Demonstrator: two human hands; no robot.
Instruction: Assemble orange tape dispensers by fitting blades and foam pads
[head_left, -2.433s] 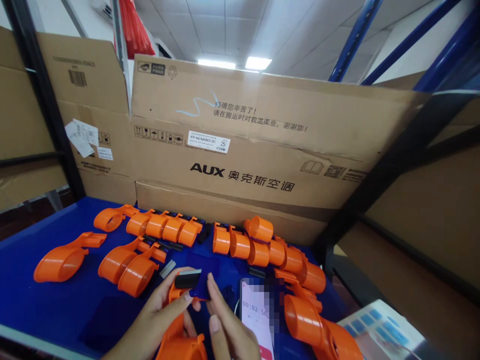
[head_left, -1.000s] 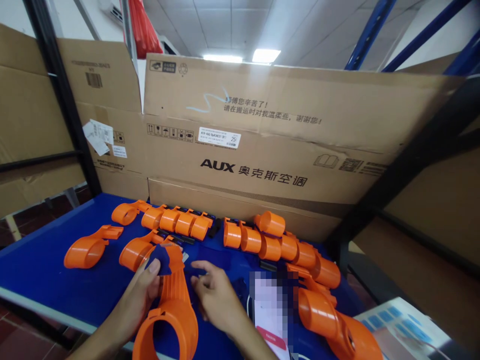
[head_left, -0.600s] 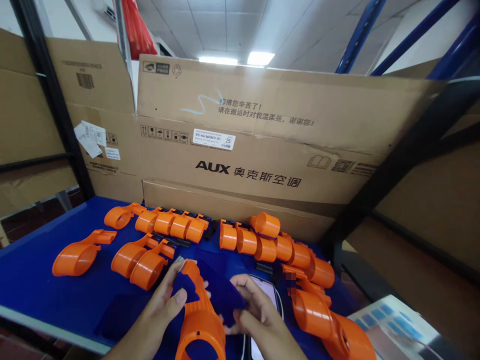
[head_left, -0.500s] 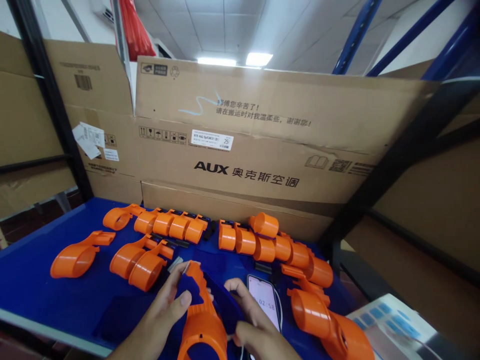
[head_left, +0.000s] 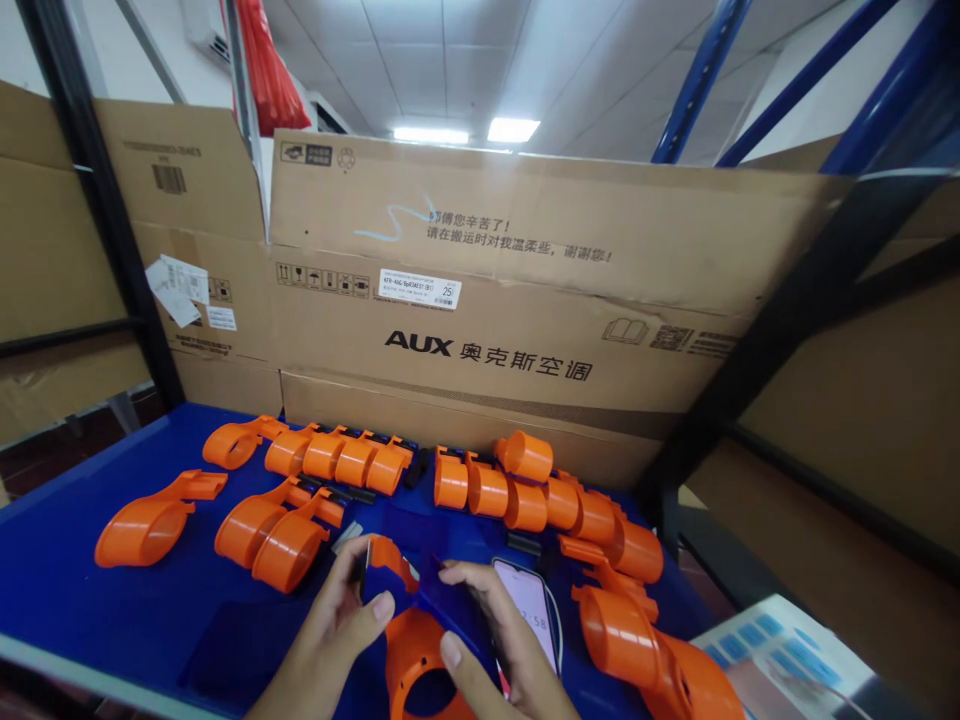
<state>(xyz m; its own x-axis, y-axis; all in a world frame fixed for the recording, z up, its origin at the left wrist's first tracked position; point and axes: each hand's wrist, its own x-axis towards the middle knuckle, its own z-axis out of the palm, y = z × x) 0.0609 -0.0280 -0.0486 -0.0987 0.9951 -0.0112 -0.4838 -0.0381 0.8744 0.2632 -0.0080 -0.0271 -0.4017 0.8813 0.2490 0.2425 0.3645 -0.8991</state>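
Note:
My left hand is closed around the narrow arm of an orange plastic ring-shaped part, whose round opening faces down toward me. Dark blue sheet material lies across that arm and stretches to the right. My right hand pinches this blue sheet between thumb and fingers, beside the orange part. Part of the ring is cut off by the bottom edge. Just behind my right hand, a phone with a lit screen lies on the blue table surface.
Several similar orange parts stand in rows at the back, such as one ring, with more at left and right. A cardboard panel closes off the rear. A printed sheet lies at lower right.
My right hand has brought the blue sheet closer over the orange part, its thumb now lying across the sheet. The held part has shifted slightly right and down in view.

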